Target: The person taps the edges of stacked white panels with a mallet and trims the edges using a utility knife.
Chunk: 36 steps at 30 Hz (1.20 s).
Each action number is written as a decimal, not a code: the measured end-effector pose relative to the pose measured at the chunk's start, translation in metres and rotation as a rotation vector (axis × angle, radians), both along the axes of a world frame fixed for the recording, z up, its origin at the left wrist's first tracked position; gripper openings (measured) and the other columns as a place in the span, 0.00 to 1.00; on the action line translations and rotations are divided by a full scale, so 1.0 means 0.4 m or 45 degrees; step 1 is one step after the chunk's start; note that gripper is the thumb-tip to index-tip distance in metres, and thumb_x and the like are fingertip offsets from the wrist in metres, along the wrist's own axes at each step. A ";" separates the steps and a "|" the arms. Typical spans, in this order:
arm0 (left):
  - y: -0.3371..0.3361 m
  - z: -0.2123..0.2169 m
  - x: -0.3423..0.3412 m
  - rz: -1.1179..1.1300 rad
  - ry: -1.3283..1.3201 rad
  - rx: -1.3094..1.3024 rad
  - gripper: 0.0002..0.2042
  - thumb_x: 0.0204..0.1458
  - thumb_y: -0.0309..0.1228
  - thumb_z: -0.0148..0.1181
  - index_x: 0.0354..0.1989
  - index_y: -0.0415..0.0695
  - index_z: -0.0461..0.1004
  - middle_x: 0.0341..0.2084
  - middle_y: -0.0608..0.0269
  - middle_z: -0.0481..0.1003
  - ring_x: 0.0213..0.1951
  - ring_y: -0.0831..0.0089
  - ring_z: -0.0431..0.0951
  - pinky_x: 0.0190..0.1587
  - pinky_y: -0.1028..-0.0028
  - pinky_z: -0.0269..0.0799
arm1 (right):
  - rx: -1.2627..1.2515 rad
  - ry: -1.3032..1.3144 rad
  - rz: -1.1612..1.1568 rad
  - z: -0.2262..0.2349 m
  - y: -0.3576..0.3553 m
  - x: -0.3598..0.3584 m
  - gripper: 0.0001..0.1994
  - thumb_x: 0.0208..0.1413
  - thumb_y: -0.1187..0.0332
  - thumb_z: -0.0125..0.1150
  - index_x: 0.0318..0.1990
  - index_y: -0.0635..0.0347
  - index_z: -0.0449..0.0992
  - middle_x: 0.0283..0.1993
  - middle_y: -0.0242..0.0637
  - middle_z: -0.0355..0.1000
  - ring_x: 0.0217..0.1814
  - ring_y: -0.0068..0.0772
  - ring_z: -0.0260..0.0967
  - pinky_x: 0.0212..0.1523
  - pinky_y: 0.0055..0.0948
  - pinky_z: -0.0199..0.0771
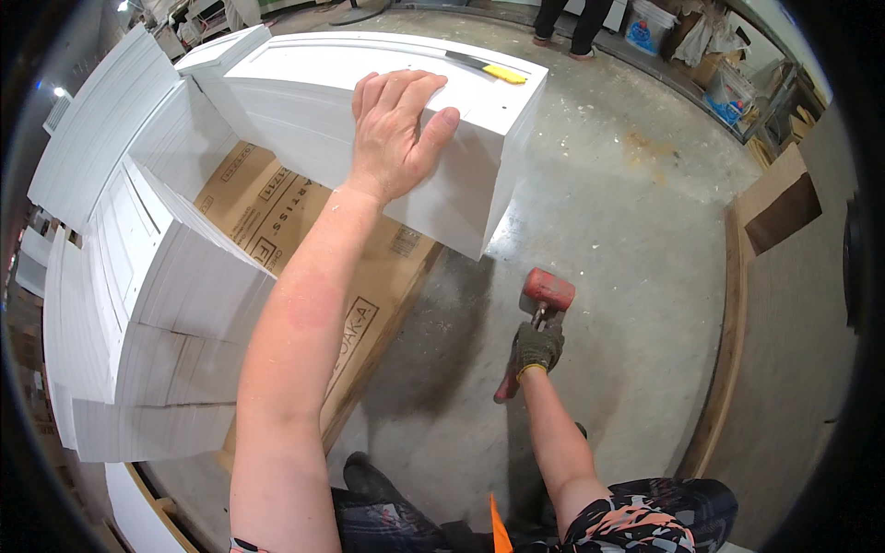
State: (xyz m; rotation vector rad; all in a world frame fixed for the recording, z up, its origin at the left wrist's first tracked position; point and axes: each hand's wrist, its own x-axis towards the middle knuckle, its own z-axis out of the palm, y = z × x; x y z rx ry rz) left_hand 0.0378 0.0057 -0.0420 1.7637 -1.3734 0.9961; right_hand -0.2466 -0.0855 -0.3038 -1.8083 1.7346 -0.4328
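Left hand: bare left hand (395,134) lies flat and open, palm down, on the top edge of the white panelled wooden cabinet piece (304,101), thumb hooked over its side.
Right hand: gloved right hand (536,348) is closed around the handle of the red-headed rubber mallet (548,289), head up, low over the grey concrete floor (627,230).
Cabinet piece: tilted, leaning over the flat brown cardboard boxes (277,212) on the floor.
On top: a yellow-handled utility knife (489,67) rests near the far edge.
Left side: stacked white panelled parts (138,276), touching the cardboard.
Right side: a brown wooden board (784,304) along the floor.
Far back: another person's legs (572,23) by the wall.
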 end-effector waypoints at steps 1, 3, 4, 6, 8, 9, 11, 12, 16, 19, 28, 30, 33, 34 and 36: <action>0.000 0.002 0.001 -0.010 -0.002 -0.012 0.18 0.63 0.47 0.49 0.49 0.47 0.77 0.48 0.64 0.75 0.54 0.64 0.67 0.63 0.61 0.52 | 0.000 0.037 0.083 -0.057 0.001 -0.012 0.19 0.46 0.61 0.62 0.45 0.59 0.75 0.44 0.53 0.75 0.51 0.56 0.72 0.54 0.48 0.72; 0.000 -0.001 0.002 -0.020 0.019 -0.022 0.18 0.63 0.46 0.49 0.48 0.47 0.77 0.47 0.64 0.75 0.54 0.64 0.66 0.63 0.61 0.52 | 0.203 -0.013 0.175 -0.086 -0.038 -0.004 0.17 0.46 0.62 0.62 0.43 0.60 0.75 0.39 0.53 0.76 0.47 0.57 0.74 0.50 0.49 0.74; 0.005 -0.002 0.001 -0.016 0.040 -0.017 0.18 0.64 0.46 0.48 0.48 0.47 0.77 0.47 0.65 0.75 0.54 0.65 0.66 0.64 0.61 0.51 | 0.303 -0.043 0.222 -0.099 -0.063 0.003 0.16 0.46 0.62 0.62 0.42 0.60 0.75 0.37 0.52 0.76 0.44 0.57 0.75 0.48 0.49 0.74; -0.020 0.002 -0.004 -0.037 0.063 -0.037 0.18 0.65 0.46 0.46 0.48 0.48 0.77 0.47 0.65 0.75 0.54 0.65 0.66 0.64 0.62 0.50 | -0.122 0.251 0.855 -0.175 -0.176 -0.010 0.15 0.47 0.63 0.62 0.41 0.59 0.75 0.34 0.51 0.76 0.40 0.54 0.76 0.44 0.47 0.74; -0.004 -0.004 0.004 0.005 0.061 -0.020 0.18 0.67 0.45 0.43 0.48 0.48 0.78 0.47 0.66 0.75 0.54 0.65 0.66 0.64 0.62 0.50 | 0.646 -0.678 0.211 -0.104 -0.157 0.042 0.12 0.48 0.63 0.62 0.38 0.58 0.75 0.29 0.45 0.73 0.32 0.42 0.75 0.35 0.41 0.74; -0.012 -0.008 0.002 -0.003 0.055 -0.039 0.19 0.67 0.45 0.43 0.48 0.49 0.78 0.47 0.67 0.75 0.53 0.66 0.66 0.64 0.62 0.50 | 0.453 -0.687 0.258 -0.068 -0.141 0.046 0.11 0.50 0.64 0.61 0.38 0.59 0.74 0.28 0.43 0.72 0.30 0.39 0.73 0.33 0.39 0.73; -0.029 -0.012 -0.001 -0.025 0.041 -0.058 0.19 0.68 0.45 0.41 0.48 0.49 0.78 0.47 0.68 0.75 0.53 0.66 0.67 0.64 0.62 0.50 | 0.083 -0.698 0.342 -0.025 -0.106 0.050 0.09 0.53 0.66 0.60 0.37 0.60 0.71 0.27 0.37 0.69 0.26 0.31 0.69 0.28 0.35 0.73; -0.021 -0.014 0.005 -0.018 0.032 -0.057 0.19 0.68 0.45 0.41 0.48 0.49 0.78 0.47 0.68 0.75 0.53 0.66 0.67 0.64 0.62 0.50 | 0.212 -0.983 0.361 0.070 -0.060 0.072 0.08 0.55 0.68 0.59 0.39 0.60 0.69 0.28 0.34 0.67 0.25 0.28 0.68 0.26 0.32 0.72; -0.001 -0.008 0.011 0.014 0.011 -0.028 0.21 0.69 0.45 0.37 0.51 0.49 0.77 0.49 0.66 0.74 0.54 0.66 0.66 0.65 0.62 0.48 | 0.458 -1.442 0.453 0.374 0.047 0.117 0.10 0.60 0.73 0.57 0.46 0.58 0.64 0.30 0.29 0.66 0.22 0.19 0.64 0.22 0.23 0.69; -0.007 -0.012 0.007 0.019 0.013 -0.007 0.22 0.70 0.45 0.34 0.52 0.49 0.77 0.49 0.64 0.74 0.55 0.66 0.66 0.66 0.62 0.47 | 0.352 -1.426 0.499 0.432 0.059 0.130 0.13 0.60 0.74 0.57 0.50 0.59 0.64 0.29 0.29 0.67 0.20 0.18 0.63 0.20 0.23 0.67; -0.012 -0.015 0.009 0.010 0.030 -0.020 0.22 0.70 0.45 0.34 0.52 0.49 0.77 0.49 0.64 0.74 0.55 0.66 0.66 0.66 0.62 0.46 | 0.204 -1.536 0.400 0.455 0.083 0.167 0.16 0.60 0.78 0.55 0.55 0.60 0.65 0.28 0.28 0.68 0.20 0.16 0.63 0.19 0.21 0.66; -0.010 -0.016 0.011 0.015 0.025 -0.019 0.22 0.70 0.45 0.34 0.52 0.49 0.77 0.49 0.64 0.74 0.55 0.66 0.66 0.66 0.62 0.46 | 0.152 -1.438 0.447 0.448 0.087 0.177 0.15 0.60 0.79 0.54 0.54 0.61 0.66 0.27 0.30 0.68 0.18 0.17 0.62 0.17 0.23 0.67; -0.012 -0.014 0.011 0.010 0.025 -0.013 0.22 0.70 0.44 0.34 0.52 0.49 0.76 0.49 0.65 0.74 0.55 0.67 0.65 0.66 0.62 0.46 | -0.034 -1.303 0.492 0.416 0.079 0.188 0.16 0.60 0.78 0.55 0.55 0.61 0.66 0.25 0.29 0.67 0.18 0.17 0.62 0.17 0.23 0.67; -0.009 -0.013 0.010 0.008 0.028 -0.004 0.22 0.70 0.44 0.34 0.52 0.49 0.76 0.49 0.65 0.74 0.55 0.67 0.65 0.66 0.62 0.46 | -0.081 -1.289 0.469 0.415 0.079 0.190 0.16 0.60 0.78 0.55 0.55 0.61 0.66 0.25 0.28 0.67 0.18 0.16 0.62 0.17 0.23 0.67; -0.006 -0.014 0.009 0.011 0.035 0.008 0.22 0.70 0.44 0.34 0.52 0.49 0.76 0.49 0.65 0.74 0.55 0.67 0.65 0.66 0.62 0.46 | -0.176 -1.260 0.422 0.413 0.081 0.193 0.16 0.60 0.78 0.56 0.55 0.61 0.66 0.25 0.28 0.67 0.19 0.16 0.62 0.17 0.23 0.67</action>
